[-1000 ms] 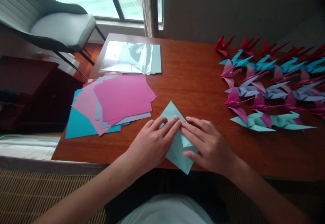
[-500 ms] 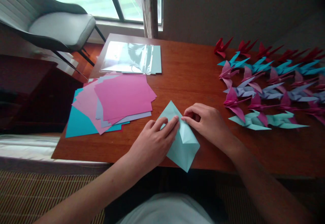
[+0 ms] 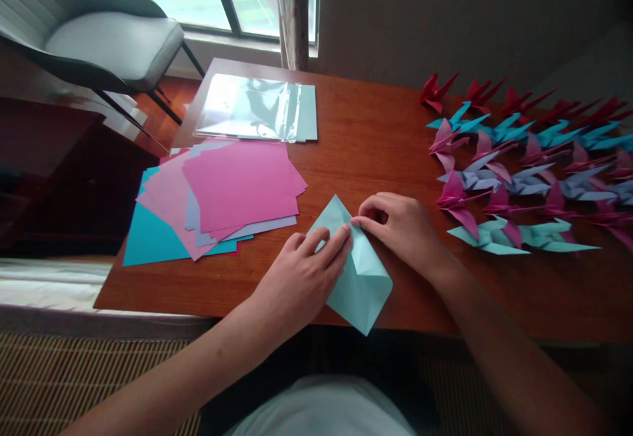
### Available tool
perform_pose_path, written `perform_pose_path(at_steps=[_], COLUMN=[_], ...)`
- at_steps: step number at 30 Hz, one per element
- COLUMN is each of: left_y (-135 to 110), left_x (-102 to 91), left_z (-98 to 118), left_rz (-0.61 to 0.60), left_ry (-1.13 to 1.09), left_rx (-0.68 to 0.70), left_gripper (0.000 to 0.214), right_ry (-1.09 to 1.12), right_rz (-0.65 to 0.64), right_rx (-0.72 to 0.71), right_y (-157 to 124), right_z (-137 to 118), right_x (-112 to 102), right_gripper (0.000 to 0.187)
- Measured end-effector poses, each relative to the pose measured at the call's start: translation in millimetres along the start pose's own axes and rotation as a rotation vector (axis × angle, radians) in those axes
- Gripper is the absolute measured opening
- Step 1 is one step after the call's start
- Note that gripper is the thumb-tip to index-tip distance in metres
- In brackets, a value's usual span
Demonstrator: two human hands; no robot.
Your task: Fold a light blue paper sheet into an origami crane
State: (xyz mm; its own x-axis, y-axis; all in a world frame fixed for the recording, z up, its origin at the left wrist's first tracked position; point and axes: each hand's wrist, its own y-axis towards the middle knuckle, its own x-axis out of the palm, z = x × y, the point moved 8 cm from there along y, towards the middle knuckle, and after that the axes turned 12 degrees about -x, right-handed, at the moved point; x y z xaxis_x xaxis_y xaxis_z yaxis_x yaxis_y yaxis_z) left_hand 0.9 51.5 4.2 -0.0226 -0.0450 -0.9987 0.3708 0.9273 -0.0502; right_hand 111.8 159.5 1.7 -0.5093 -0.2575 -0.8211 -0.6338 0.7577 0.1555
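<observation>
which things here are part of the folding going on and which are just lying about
In the folding:
light green paper, partly folded
left hand, resting on it
right hand, at its upper right edge

Apparently just lying about, untouched:
loose coloured sheets
clear packet with pale sheets
rows of folded paper birds

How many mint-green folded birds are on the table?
2: one mint-green bird at the left end of the nearest row, on the right side of the table, and a second mint-green bird just right of it. None seems hidden.
</observation>
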Motion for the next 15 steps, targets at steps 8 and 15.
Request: perform_pose_path(at_steps=[8, 15], left_y=[-0.7, 0.2], left_x=[0.7, 1.4], left_z=[0.3, 0.3], left_rz=[0.007, -0.021], left_ry=[0.000, -0.009], left_rx=[-0.007, 0.002], left_gripper=[0.047, 0.047], right_ry=[-0.047, -0.147], right_rz=[0.019, 0.007], right_rx=[-0.008, 0.063], right_y=[32.3, 52.9], right_z=[7.1, 4.8], right_x=[5.2, 7.9], right_gripper=[0.018, 0.019])
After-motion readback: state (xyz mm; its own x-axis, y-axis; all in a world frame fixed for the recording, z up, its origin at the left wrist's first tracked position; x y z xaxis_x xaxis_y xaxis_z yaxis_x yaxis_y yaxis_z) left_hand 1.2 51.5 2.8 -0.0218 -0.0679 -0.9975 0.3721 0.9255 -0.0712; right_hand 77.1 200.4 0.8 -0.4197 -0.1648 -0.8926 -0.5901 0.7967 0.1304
